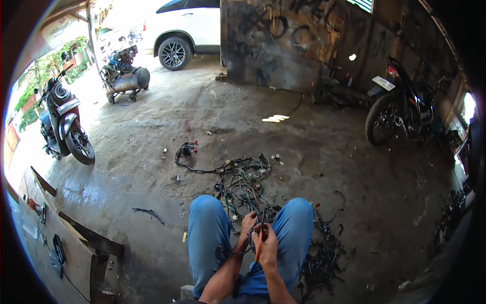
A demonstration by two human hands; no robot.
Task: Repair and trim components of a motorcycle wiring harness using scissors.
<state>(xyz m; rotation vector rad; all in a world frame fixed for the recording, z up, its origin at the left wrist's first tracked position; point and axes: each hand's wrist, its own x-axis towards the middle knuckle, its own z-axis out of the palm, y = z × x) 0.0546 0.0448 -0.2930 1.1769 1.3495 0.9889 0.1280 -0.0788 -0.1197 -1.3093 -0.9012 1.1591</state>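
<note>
Between my knees, my right hand (pixel 267 244) is closed around an orange-handled tool (pixel 258 247); its working end is hidden, so I cannot tell its exact kind. Just left of it, my left hand (pixel 247 223) has its fingers closed on dark wires of a wiring harness. Most of that wiring harness (pixel 242 185) lies in a tangle on the floor beyond my knees, with green, black and pale strands and several white connectors. One black branch runs out to the far left and ends in a dark bundle with red connectors (pixel 189 149).
Black scraps (pixel 323 263) lie beside my right leg. A short black tube piece (pixel 148 215) is on the floor to the left, near a wooden bench (pixel 76 258). Motorcycles stand at the left (pixel 63 119) and right (pixel 400 104). Farther off are an air compressor (pixel 126 81) and a white car (pixel 202 25).
</note>
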